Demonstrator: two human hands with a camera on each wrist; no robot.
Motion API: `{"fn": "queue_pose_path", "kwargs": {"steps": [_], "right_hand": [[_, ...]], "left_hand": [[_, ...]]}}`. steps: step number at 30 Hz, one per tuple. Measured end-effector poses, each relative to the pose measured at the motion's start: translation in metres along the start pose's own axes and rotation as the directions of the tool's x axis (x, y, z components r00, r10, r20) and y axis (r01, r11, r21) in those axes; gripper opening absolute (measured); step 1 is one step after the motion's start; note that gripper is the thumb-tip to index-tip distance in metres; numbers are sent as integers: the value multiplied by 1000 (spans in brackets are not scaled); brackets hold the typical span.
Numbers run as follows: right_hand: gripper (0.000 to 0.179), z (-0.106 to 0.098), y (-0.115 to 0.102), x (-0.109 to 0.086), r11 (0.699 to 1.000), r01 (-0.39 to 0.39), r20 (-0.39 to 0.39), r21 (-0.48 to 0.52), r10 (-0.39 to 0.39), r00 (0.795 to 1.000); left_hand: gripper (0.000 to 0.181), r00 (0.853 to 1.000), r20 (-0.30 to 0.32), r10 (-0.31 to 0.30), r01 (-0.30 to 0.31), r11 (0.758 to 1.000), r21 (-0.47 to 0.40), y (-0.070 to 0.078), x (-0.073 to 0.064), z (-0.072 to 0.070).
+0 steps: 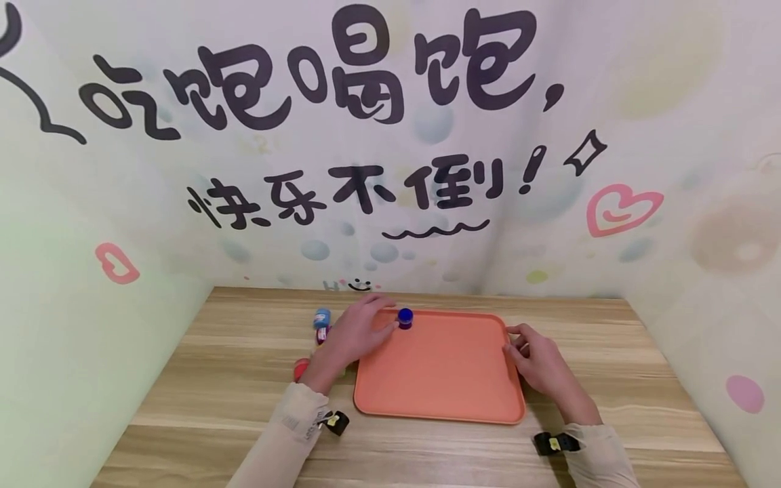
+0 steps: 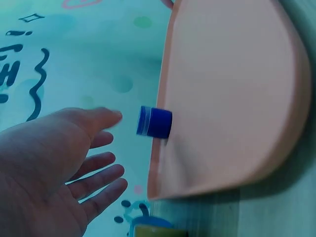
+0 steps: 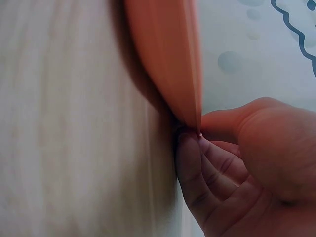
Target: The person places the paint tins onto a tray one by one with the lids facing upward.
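I wear beige sleeves (image 1: 277, 444) | my wrist cameras (image 1: 543, 444): black, yellow mark (image 1: 554, 444) | tray (image 1: 439, 379): plain coral-orange | jar (image 1: 405, 318): deep blue | my worktop (image 1: 201, 386): tan, streaky wood grain | wall (image 1: 287, 251) facing me: white, black lettering (image 1: 364, 190), pink hearts (image 1: 624, 211), pastel spots (image 1: 434, 124)

The right hand (image 3: 247, 163) pinches the outer edge of an orange tray (image 3: 170, 54) between thumb and fingers, over a wood-grain tabletop (image 3: 64, 123), before a pale wall (image 3: 271, 64) printed with bluish spots and a dark wavy line (image 3: 293, 32).
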State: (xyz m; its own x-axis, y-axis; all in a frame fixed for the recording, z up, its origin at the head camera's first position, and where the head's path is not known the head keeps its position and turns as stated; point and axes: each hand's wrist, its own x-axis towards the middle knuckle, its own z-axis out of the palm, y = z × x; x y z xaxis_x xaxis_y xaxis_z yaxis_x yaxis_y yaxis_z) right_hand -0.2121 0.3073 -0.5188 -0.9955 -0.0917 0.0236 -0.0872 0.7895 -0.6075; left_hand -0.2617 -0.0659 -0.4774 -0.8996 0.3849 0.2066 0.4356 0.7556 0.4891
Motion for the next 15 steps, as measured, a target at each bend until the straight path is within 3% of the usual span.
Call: {"fn": "queue_pose_path", "kwargs": {"steps": [5, 11, 15], "right_hand": [[39, 0, 0, 0, 1000, -2, 0, 0, 2, 1000], [39, -1, 0, 0, 1000, -1, 4, -2, 1, 1000], [39, 0, 0, 0, 1000, -4, 5, 2, 4, 1000]], "left_hand": [[40, 999, -37, 14, -15, 999, -45, -8, -7, -4], [38, 996, -75, 57, -59, 998, -27, -20, -12, -7], [34, 994, -96, 43, -45, 999, -21, -30, -17, -11]]}}
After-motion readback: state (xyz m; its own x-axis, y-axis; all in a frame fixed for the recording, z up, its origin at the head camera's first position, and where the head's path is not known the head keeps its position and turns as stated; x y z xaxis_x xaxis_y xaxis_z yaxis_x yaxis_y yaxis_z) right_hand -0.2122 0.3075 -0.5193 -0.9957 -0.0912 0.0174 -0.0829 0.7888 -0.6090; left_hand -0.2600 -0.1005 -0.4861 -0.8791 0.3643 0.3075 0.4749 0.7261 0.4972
